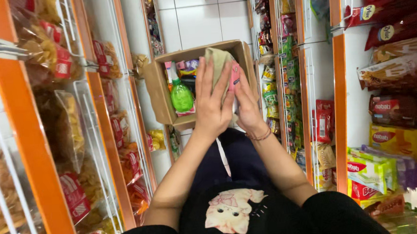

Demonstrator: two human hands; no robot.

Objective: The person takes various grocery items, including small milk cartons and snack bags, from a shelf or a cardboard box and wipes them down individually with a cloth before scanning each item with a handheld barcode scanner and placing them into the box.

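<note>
From the head camera, the left hand point(212, 100) and right hand point(246, 102) press together around a pink packet point(235, 77) and an olive pouch point(218, 58), held over an open cardboard box point(161, 93). A green bottle point(181, 95) stands inside. Snack shelves point(97, 119) flank the aisle.

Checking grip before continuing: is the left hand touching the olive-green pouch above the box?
Touching. The head view shows the left hand spread flat against the olive-green pouch, fingers overlapping its surface with no gap, above the cardboard box.
</note>
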